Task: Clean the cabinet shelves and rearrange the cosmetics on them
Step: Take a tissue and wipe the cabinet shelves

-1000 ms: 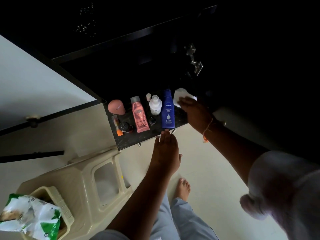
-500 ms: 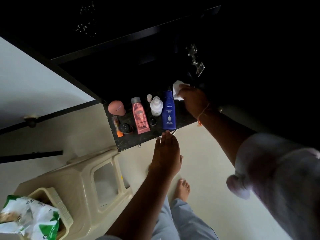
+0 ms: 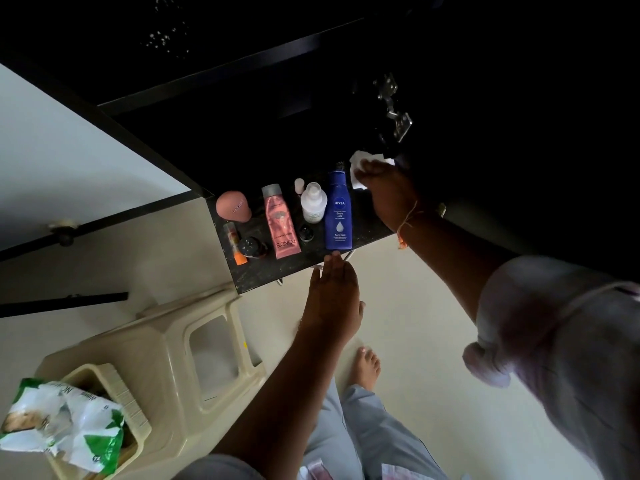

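Pressing a white cloth (image 3: 358, 160) to the shelf (image 3: 263, 275), upper right, the right hand (image 3: 388, 192) wipes; the flat left hand (image 3: 334, 296) braces its edge.

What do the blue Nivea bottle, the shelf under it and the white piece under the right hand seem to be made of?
Blue Nivea bottle: probably plastic, smooth and slightly glossy, with white print. Shelf: dark, speckled, faintly shiny, perhaps stone or laminate; the look leaves it open. White piece: thin, matt, crumpled, so tissue or cloth; I cannot tell which.
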`<state>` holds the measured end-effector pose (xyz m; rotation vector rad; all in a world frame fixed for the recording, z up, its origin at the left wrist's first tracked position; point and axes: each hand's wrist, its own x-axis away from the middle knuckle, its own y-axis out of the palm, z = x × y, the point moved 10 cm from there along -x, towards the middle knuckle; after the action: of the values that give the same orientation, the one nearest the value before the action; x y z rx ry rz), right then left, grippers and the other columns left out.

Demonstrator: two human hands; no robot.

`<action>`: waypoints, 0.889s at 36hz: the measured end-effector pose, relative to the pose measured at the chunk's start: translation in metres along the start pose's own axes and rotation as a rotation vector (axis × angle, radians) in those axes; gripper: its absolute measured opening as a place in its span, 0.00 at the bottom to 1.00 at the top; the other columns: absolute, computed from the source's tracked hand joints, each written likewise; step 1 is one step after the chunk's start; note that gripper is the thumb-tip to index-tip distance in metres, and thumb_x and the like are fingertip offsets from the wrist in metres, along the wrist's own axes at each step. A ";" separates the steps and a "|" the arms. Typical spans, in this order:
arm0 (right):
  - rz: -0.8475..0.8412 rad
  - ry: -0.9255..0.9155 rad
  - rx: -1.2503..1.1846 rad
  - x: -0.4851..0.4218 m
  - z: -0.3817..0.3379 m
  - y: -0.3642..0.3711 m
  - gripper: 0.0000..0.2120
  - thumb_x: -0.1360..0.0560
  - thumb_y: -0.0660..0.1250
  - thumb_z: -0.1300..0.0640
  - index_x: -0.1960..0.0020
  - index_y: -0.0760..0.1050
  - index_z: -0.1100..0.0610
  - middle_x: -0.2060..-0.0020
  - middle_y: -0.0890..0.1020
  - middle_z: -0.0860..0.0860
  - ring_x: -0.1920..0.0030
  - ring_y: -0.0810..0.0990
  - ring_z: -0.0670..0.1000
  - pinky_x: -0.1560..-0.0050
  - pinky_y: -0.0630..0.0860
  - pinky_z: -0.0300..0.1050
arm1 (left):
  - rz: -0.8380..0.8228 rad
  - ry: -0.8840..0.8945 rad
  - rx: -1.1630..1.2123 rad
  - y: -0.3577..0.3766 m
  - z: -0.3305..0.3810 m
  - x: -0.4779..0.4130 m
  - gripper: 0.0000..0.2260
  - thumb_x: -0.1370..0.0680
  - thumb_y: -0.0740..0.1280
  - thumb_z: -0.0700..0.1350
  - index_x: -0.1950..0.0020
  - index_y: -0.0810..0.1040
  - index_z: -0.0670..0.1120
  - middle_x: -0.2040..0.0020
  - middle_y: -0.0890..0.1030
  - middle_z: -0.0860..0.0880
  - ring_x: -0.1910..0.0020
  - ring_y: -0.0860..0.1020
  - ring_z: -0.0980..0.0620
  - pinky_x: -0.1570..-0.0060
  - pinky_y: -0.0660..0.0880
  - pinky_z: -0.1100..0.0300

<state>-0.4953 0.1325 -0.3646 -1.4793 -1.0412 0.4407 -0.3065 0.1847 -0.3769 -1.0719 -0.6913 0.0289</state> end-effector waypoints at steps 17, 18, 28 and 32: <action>0.134 -0.068 0.015 0.131 -0.005 0.044 0.22 0.27 0.54 0.65 0.38 0.78 0.65 0.41 0.81 0.60 0.42 0.81 0.60 0.35 0.71 0.48 | -0.014 -0.013 -0.070 -0.001 0.002 -0.001 0.34 0.22 0.65 0.54 0.25 0.56 0.36 0.23 0.54 0.34 0.23 0.53 0.39 0.26 0.56 0.47; 0.132 0.009 -0.014 0.130 0.003 0.038 0.21 0.28 0.57 0.66 0.39 0.78 0.65 0.43 0.82 0.61 0.44 0.82 0.60 0.39 0.75 0.48 | -0.015 -0.013 -0.069 -0.001 0.002 -0.001 0.34 0.22 0.65 0.54 0.25 0.56 0.36 0.23 0.54 0.34 0.23 0.53 0.39 0.26 0.55 0.47; 0.096 0.335 -0.078 0.091 0.030 0.010 0.18 0.20 0.57 0.63 0.31 0.69 0.64 0.31 0.71 0.61 0.31 0.70 0.61 0.33 0.67 0.56 | 0.006 -0.019 -0.052 0.001 0.000 -0.001 0.34 0.23 0.66 0.53 0.25 0.58 0.37 0.23 0.55 0.35 0.23 0.54 0.40 0.26 0.56 0.47; 0.037 0.303 -0.112 0.077 0.021 0.022 0.22 0.19 0.53 0.64 0.25 0.62 0.61 0.25 0.62 0.56 0.26 0.62 0.59 0.28 0.60 0.53 | -0.004 -0.018 -0.049 0.001 0.000 -0.002 0.34 0.22 0.66 0.53 0.25 0.57 0.37 0.23 0.54 0.35 0.23 0.53 0.39 0.26 0.55 0.47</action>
<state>-0.4637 0.2087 -0.3670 -1.6093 -0.8089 0.1774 -0.3082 0.1848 -0.3787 -1.1188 -0.7137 0.0182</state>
